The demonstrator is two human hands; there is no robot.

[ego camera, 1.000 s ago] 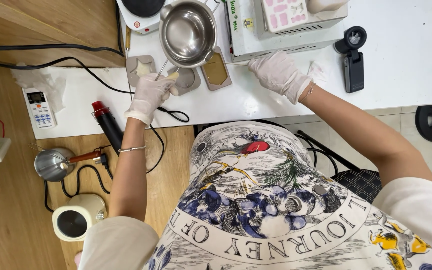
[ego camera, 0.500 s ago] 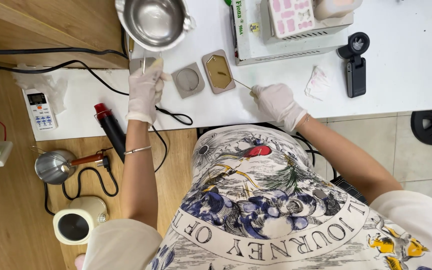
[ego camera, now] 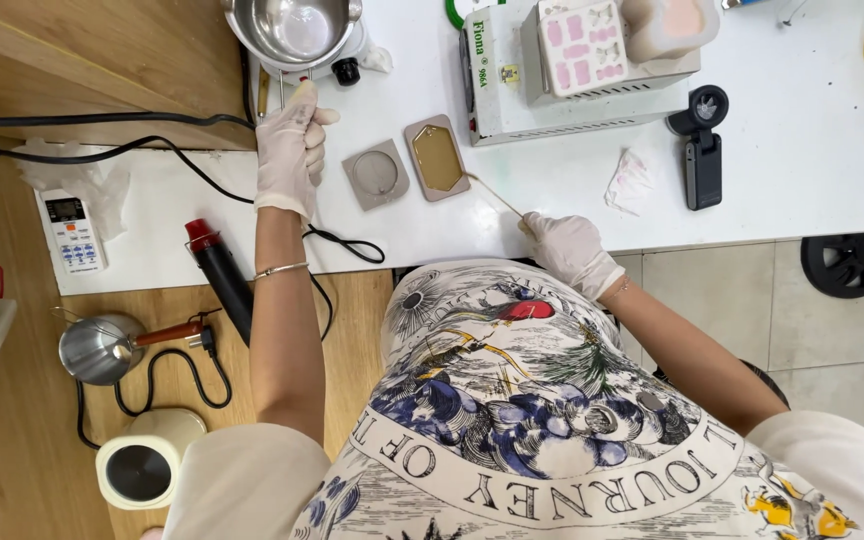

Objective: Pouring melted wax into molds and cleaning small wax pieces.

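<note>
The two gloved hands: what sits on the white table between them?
In the head view, between left hand and right hand lie a grey round mould and an amber-filled mould.

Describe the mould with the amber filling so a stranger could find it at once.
On the white table, find the white box-shaped machine. Just below its left corner sit two small grey moulds; take the right one, the amber-filled mould. The round-cavity mould beside it looks grey.
</note>
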